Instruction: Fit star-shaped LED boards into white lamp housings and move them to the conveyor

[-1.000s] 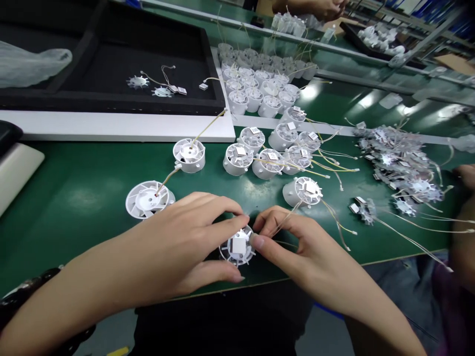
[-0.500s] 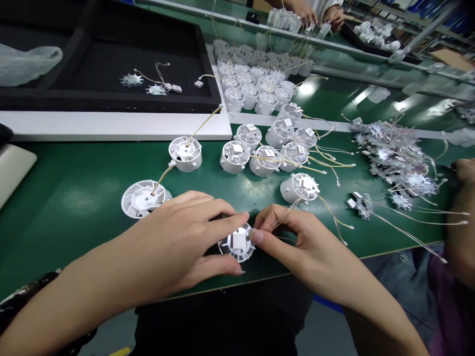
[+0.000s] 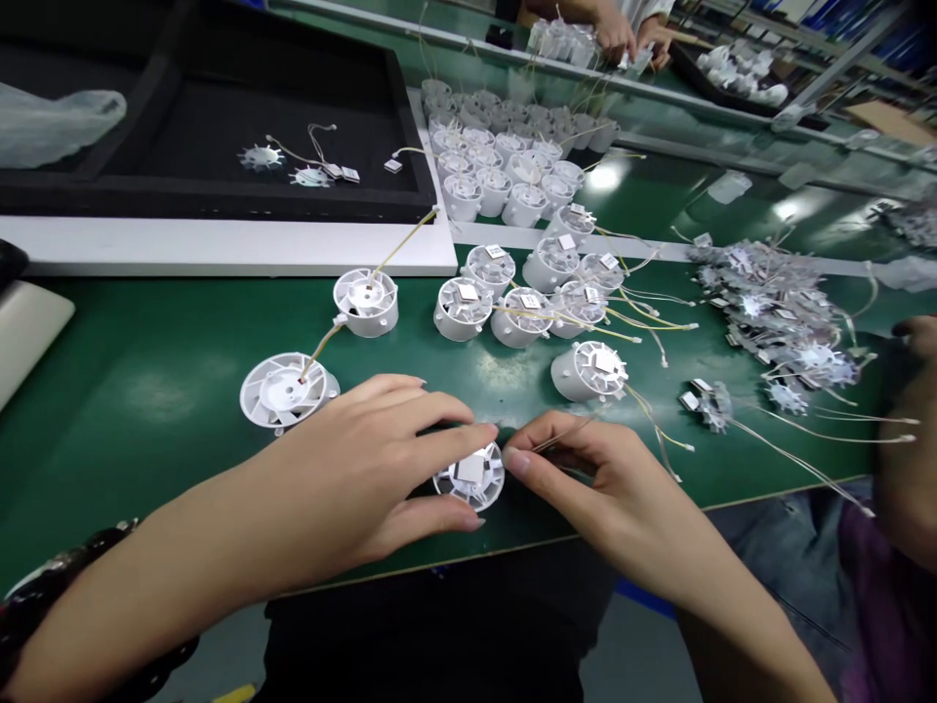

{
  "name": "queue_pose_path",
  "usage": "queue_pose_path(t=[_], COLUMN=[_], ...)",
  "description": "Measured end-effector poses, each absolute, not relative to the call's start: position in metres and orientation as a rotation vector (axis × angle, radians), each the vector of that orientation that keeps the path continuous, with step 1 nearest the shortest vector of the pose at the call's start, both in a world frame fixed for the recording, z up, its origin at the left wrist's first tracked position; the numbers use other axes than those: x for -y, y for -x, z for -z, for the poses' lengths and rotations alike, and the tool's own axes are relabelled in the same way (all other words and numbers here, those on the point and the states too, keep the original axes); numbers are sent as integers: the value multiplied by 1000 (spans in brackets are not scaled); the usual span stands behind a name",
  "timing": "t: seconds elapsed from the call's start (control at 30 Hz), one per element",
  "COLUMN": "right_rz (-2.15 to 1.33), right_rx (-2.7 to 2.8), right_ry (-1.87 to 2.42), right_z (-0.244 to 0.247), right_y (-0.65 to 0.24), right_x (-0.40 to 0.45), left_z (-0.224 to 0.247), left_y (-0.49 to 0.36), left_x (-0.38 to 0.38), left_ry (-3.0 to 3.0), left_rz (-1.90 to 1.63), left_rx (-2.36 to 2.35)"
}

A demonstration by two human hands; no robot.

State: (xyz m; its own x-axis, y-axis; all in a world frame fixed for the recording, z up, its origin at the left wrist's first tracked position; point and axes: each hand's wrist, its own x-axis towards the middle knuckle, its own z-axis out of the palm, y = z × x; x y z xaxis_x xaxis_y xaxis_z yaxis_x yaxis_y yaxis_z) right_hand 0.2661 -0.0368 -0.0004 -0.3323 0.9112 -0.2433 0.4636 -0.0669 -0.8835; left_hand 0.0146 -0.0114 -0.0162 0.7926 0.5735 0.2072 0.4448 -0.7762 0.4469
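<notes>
My left hand [image 3: 344, 469] curls over a round white plastic housing [image 3: 469, 476], with its fingertips and thumb holding the housing's rim. The housing has a small square white-topped part at its centre. My right hand [image 3: 592, 478] lies just to the right, its thumb against the rim and its fingers pinching thin pale wires [image 3: 560, 436] that lead towards the housing. Another wired housing [image 3: 590, 373] stands just above my right hand. A larger open white housing [image 3: 282, 391] sits left of my left hand, close to its knuckles.
Rows of white housings [image 3: 498, 166] fill the green bench beyond. A heap of star-shaped metal plates with wires [image 3: 776, 317] lies to the right. A black tray with a white edge [image 3: 220, 244] is at the far left. A co-worker's hands [image 3: 615, 34] are at the far bench, and another person's hand [image 3: 915, 337] is at the right edge.
The view has tilted slightly. My right hand has shifted a little right, and the wires in it lie flatter. The co-worker's hands show more at the top.
</notes>
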Motion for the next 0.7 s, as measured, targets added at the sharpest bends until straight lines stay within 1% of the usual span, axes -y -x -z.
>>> queue_pose_path(t=[0.17, 0.4, 0.47, 0.53, 0.6, 0.63, 0.7], right_rz=[-1336, -1167, -926, -443, -5, 98, 113], right_rx=[1784, 1872, 1896, 1881, 1924, 2026, 2320], right_ry=[1520, 1527, 1591, 1660, 1579, 1478, 1210], right_z=[4, 7, 8, 6, 4, 2, 1], right_y=[-266, -267, -273, -278, -279, -276, -267], right_x=[42, 44, 48, 53, 58, 59, 58], left_z=[18, 17, 14, 10, 5, 3, 0], left_y=[-15, -16, -17, -18, -17, -16, -15], left_x=[11, 12, 11, 11, 13, 14, 18], left_ry=[-2631, -2660, -2698, -2745, -2738, -2714, -2678], left_rz=[-472, -449, -501, -624, -754, -804, -861], left_rx=[-744, -749, -753, -700, -583, -533, -469])
